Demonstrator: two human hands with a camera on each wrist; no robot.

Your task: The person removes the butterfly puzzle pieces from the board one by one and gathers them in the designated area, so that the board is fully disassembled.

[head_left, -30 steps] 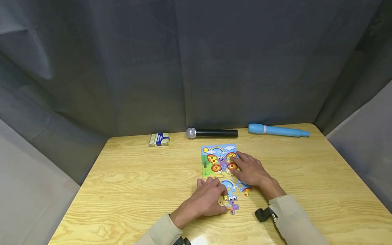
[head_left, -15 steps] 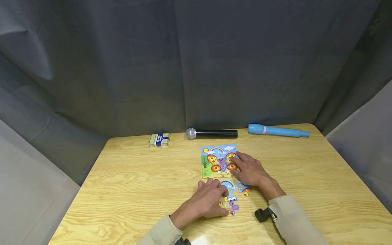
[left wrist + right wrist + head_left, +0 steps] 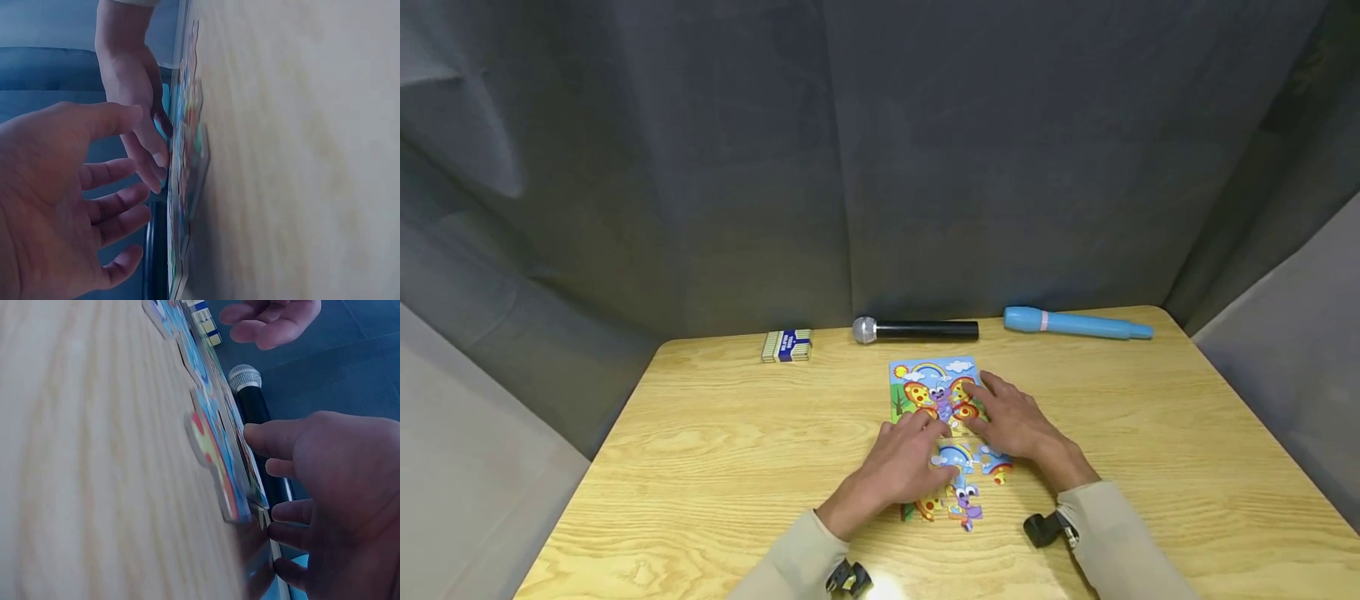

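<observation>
Both hands lay flat, fingers relaxed, nothing gripped: left hand [image 3: 898, 471] on loose pieces [image 3: 962, 479] near the puzzle board [image 3: 925, 383], right hand [image 3: 1011, 421] w/ fingertips on the board's right edge. Far side: mic [image 3: 917, 331], blue tube [image 3: 1075, 323], small box [image 3: 787, 345] at left.

A light wooden table [image 3: 715, 467] carries everything. On it lie a microphone [image 3: 916, 331], a blue tube [image 3: 1075, 323], a small box [image 3: 787, 345], a puzzle board [image 3: 934, 385] and loose puzzle pieces [image 3: 966, 483].

Two open hands [image 3: 62, 206], puzzle [image 3: 184, 162] edge-on, wooden table [image 3: 300, 150]
</observation>
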